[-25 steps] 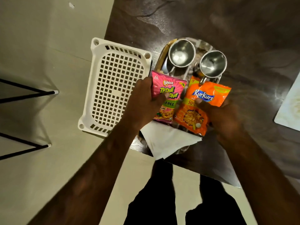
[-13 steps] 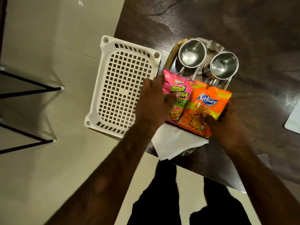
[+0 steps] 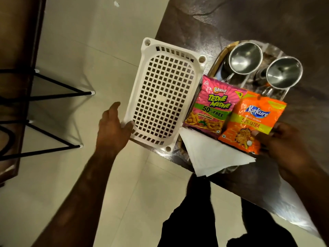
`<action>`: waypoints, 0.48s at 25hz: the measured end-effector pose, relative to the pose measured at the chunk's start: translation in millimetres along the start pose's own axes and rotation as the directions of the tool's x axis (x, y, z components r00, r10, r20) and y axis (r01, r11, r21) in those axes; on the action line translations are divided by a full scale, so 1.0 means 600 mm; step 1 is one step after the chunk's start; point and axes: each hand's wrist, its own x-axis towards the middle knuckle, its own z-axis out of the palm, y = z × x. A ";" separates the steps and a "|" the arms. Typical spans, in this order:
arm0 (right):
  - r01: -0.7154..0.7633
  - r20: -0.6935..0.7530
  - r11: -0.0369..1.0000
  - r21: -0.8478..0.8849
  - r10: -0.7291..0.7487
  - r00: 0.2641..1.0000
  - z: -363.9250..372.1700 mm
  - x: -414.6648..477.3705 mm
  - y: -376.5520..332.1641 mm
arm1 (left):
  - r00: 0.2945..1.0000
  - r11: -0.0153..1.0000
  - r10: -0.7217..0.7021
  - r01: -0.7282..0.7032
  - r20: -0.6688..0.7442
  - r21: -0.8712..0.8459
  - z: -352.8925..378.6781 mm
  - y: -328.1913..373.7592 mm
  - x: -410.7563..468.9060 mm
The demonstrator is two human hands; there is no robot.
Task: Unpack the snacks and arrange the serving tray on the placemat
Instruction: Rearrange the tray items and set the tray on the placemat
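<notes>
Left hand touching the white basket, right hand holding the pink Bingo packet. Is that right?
Not quite. In the head view the right hand holds the orange Kurkure packet, not the pink Bingo packet, which lies untouched beside it. The left hand does touch the white basket.

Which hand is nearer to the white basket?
Left. The left hand has its thumb on the white basket rim; the right hand holds the orange packet, well apart from it.
</notes>
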 end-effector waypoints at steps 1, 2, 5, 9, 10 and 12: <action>0.004 0.001 1.000 -0.005 -0.004 1.000 0.000 0.001 0.001 | 0.996 0.998 0.037 -0.033 0.082 -0.052 0.003 0.003 0.006; 0.010 0.002 1.000 -0.011 -0.010 1.000 0.001 0.004 0.003 | 0.989 0.994 0.070 -0.059 0.129 -0.089 0.008 0.004 0.009; 0.025 0.001 1.000 0.003 -0.025 1.000 -0.002 0.006 0.007 | 0.991 0.993 0.075 -0.063 0.114 -0.105 0.018 0.004 0.005; 0.020 -0.006 0.999 0.032 -0.020 1.000 -0.003 0.006 0.006 | 0.993 0.993 0.083 -0.075 0.084 -0.096 0.025 -0.002 0.003; 0.017 -0.012 0.999 0.035 -0.017 1.000 -0.003 0.006 0.006 | 0.994 0.995 0.082 -0.077 0.069 -0.069 0.028 -0.003 0.004; 0.009 -0.017 0.999 0.032 -0.009 1.000 -0.002 0.005 0.005 | 0.997 0.997 0.073 -0.073 0.036 -0.004 0.033 -0.004 0.002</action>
